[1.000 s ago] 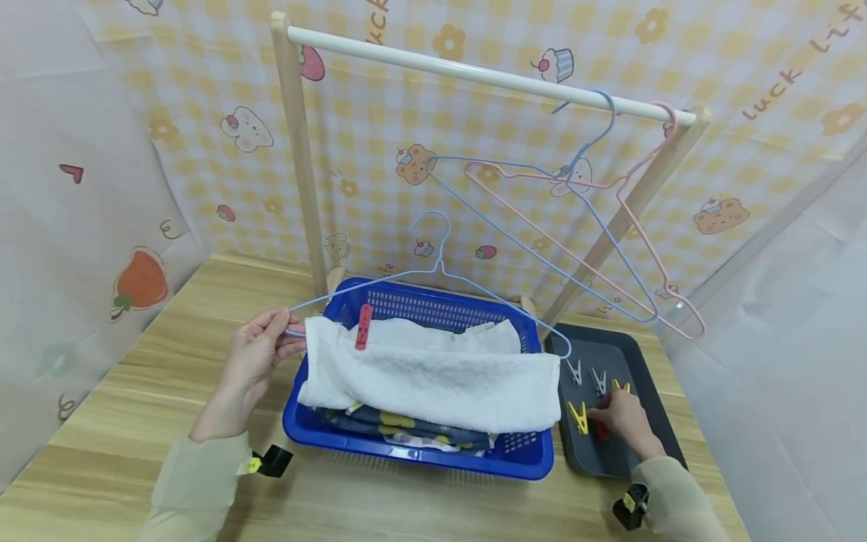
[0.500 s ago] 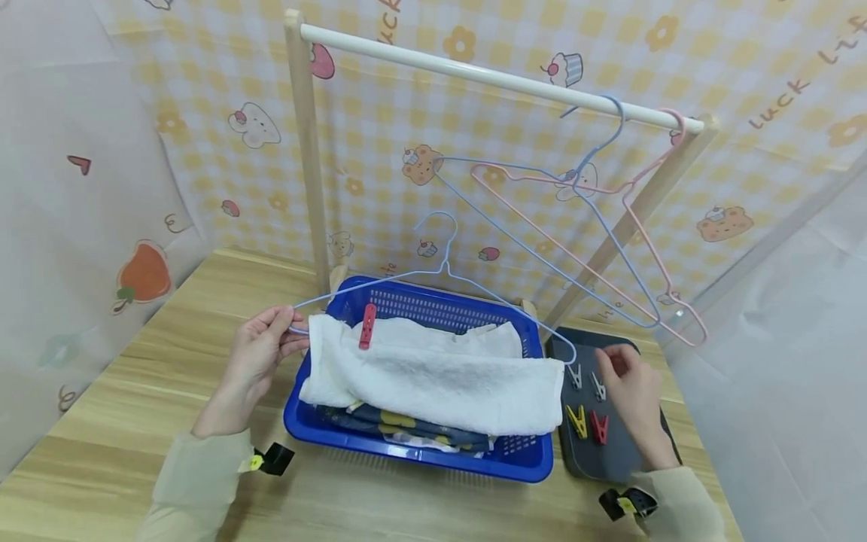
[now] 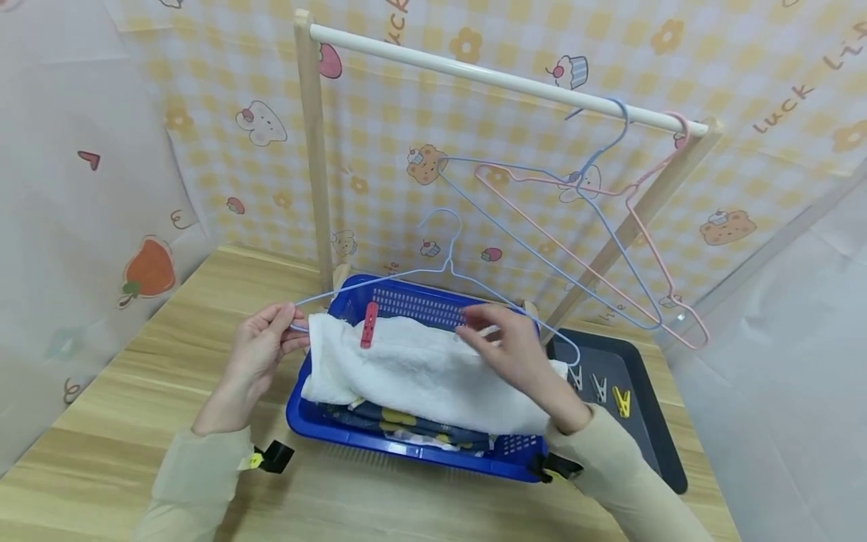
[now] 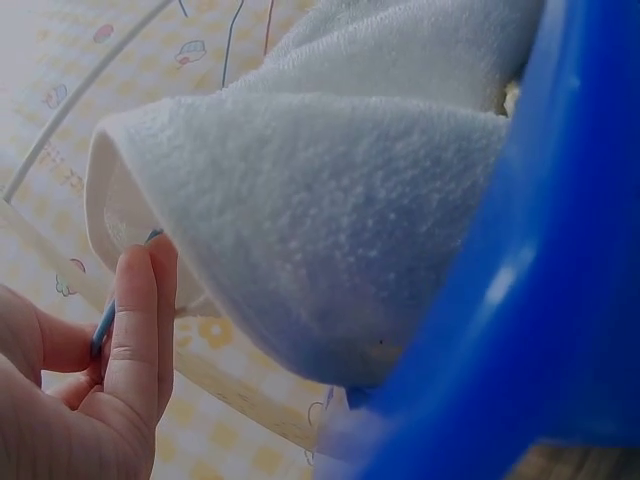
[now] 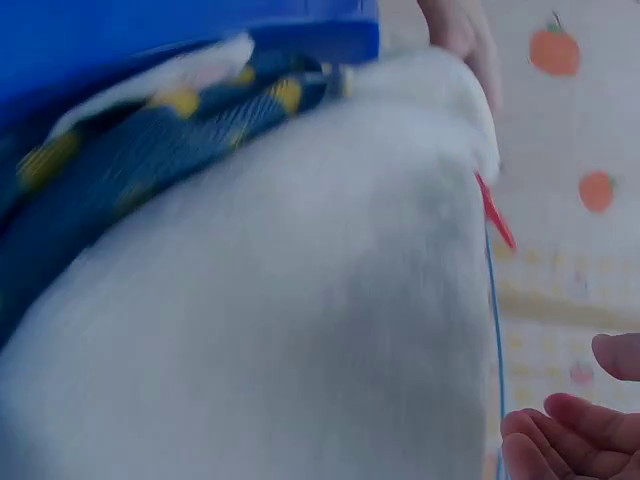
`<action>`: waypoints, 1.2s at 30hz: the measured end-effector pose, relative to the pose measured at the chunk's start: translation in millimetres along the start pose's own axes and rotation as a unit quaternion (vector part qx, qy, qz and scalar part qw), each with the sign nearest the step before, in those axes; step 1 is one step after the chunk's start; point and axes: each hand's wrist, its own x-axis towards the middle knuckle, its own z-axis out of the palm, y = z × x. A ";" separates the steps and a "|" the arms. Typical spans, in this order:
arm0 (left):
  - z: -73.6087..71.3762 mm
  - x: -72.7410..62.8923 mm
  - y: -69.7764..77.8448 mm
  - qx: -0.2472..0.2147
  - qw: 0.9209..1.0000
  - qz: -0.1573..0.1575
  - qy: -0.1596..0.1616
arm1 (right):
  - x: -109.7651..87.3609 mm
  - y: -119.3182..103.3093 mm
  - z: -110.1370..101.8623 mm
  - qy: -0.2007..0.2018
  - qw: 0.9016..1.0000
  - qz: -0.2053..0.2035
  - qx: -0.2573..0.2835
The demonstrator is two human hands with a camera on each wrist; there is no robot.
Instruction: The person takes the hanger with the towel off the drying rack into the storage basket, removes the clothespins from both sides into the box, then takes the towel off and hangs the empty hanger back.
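In the head view, a white towel (image 3: 433,376) hangs folded over the lower bar of a blue wire hanger (image 3: 450,263). A red clothespin (image 3: 369,325) clips the towel near its left end. My left hand (image 3: 260,342) pinches the hanger's left corner between thumb and fingers, with the blue wire showing there in the left wrist view. My right hand (image 3: 504,346) is over the towel's right half, fingers loosely bent. In the right wrist view, thumb and fingertips stand apart with nothing visible between them.
A blue basket (image 3: 379,444) with patterned cloth (image 3: 400,421) stands below the towel. At right lies a dark tray (image 3: 650,429) with silver clothespins (image 3: 599,388) and a yellow clothespin (image 3: 622,402). Behind, another blue hanger (image 3: 603,218) and a pink hanger (image 3: 650,233) hang from a white rail (image 3: 474,71).
My right hand has lifted from the clothespins in the tray and moved left over the towel. The left hand keeps its pinch on the hanger, and the head view has shifted slightly.
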 end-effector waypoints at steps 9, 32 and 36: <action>2.3 -2.2 4.2 0.013 1.000 -0.003 0.007 | 47.8 -24.6 53.3 -0.106 0.990 0.071 0.065; 4.5 -2.0 2.5 0.031 0.999 0.011 0.014 | 68.2 -33.4 69.6 -0.064 0.967 0.169 0.179; 1.9 -2.8 1.8 0.029 0.999 0.013 0.011 | 64.8 -31.7 54.3 -0.048 0.972 0.167 0.161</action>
